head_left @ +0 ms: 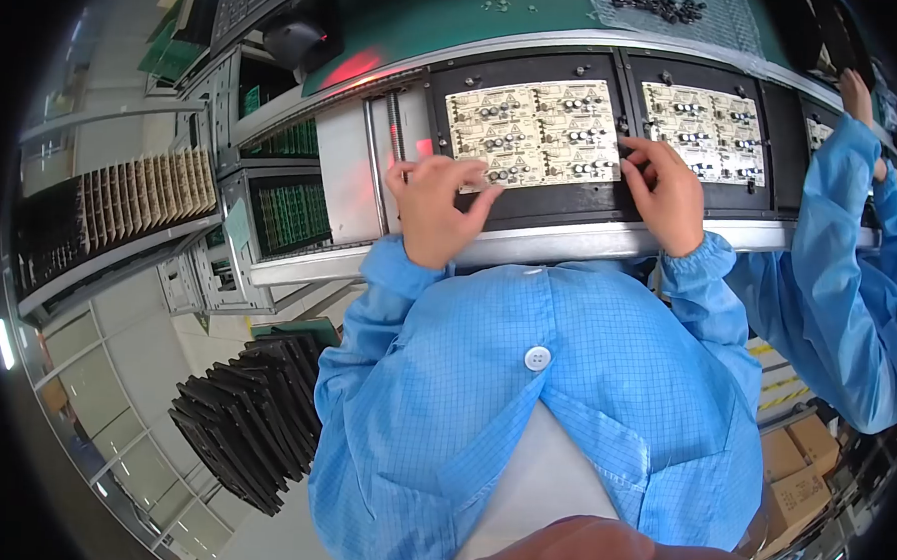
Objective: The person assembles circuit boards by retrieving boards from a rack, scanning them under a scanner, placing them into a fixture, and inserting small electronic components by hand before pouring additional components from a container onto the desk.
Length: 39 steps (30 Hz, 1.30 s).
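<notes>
One bare left hand (437,207), thumb and fingertips parted, is over the lower-left corner of a cream, rectangular circuit panel (541,132), which lies in a flat black frame (542,206) beside a silver metal rail (560,244). The bare right hand (669,200) curls at the panel's right edge; whether it grasps anything cannot be told.

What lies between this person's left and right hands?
Head view: a pale circuit-board panel in a black frame lies between the left hand and right hand.
</notes>
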Available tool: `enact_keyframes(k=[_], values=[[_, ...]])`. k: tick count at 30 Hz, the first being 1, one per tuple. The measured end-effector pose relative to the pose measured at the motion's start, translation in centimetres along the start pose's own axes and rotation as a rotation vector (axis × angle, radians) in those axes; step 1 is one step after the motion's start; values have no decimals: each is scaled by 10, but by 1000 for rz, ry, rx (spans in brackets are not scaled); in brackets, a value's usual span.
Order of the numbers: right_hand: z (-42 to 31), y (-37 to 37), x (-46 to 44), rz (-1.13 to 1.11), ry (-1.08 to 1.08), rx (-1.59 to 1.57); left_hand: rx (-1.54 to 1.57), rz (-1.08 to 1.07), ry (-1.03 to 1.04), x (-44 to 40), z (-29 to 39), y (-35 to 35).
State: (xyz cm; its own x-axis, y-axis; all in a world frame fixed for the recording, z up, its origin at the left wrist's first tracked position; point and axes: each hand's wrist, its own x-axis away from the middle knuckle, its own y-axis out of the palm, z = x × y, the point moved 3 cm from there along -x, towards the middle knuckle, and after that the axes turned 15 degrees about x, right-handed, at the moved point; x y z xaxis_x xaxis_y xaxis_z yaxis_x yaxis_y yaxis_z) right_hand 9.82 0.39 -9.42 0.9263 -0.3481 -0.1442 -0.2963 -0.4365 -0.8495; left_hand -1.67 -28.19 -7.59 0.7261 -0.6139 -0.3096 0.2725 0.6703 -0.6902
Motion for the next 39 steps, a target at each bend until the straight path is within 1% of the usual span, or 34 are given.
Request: enact_keyframes(k=[1,3,5,7,8,9,10,11,13,15,17,19,20,22,24,25,26,28,29,30,31,32,33,36,39], values=[[2,0,0,31,3,6,-9,2,-9,-3,-4,-2],[1,3,-6,37,22,42,-302,235,48,-16,-17,-10],[3,3,-14,127,-26,96,-358,197,40,-20,-31,-9],[7,-2,-25,102,22,89,-234,154,-31,-26,-40,-6],[10,-5,-33,115,-125,84,-146,165,-97,-28,-43,-6],[13,-7,-39,124,-272,82,-135,157,-91,-29,-42,-4],[17,-8,-45,55,-299,42,-114,157,-92,-30,-42,-1],[22,-9,-52,56,-285,50,-94,156,-94,-31,-43,2],[26,-5,-64,-80,-403,92,-66,149,-93,-30,-45,3],[34,-3,-73,-74,-427,113,-46,129,-162,-33,-49,3],[34,-3,-78,-133,-472,125,-56,101,-152,-37,-48,2],[33,-4,-81,-119,-482,125,39,68,-50,-45,-45,-1],[32,-4,-81,-106,-509,151,36,66,-51,-49,-49,-1],[31,-2,-80,-96,-541,172,176,115,25,-63,-59,1],[28,-2,-77,-12,-570,260,199,92,9,-81,-65,4],[27,0,-76,-9,-571,258,228,68,-3,-88,-64,5],[27,1,-73,40,-568,263,180,61,-62,-93,-61,7],[24,1,-69,141,-541,254,153,28,-58,-98,-64,12],[21,2,-65,141,-535,258,124,-3,-63,-100,-67,17],[17,2,-62,86,-415,149,80,12,25,-100,-67,19],[18,3,-59,34,-293,41,86,4,29,-99,-69,20],[22,6,-57,-40,-359,-18,86,19,44,-98,-70,20],[24,7,-56,-41,-350,-12,87,35,58,-97,-70,19],[30,6,-55,-181,-275,-158,113,22,39,-97,-73,18],[29,1,-58,-212,-216,-231,119,16,24,-98,-73,19]])
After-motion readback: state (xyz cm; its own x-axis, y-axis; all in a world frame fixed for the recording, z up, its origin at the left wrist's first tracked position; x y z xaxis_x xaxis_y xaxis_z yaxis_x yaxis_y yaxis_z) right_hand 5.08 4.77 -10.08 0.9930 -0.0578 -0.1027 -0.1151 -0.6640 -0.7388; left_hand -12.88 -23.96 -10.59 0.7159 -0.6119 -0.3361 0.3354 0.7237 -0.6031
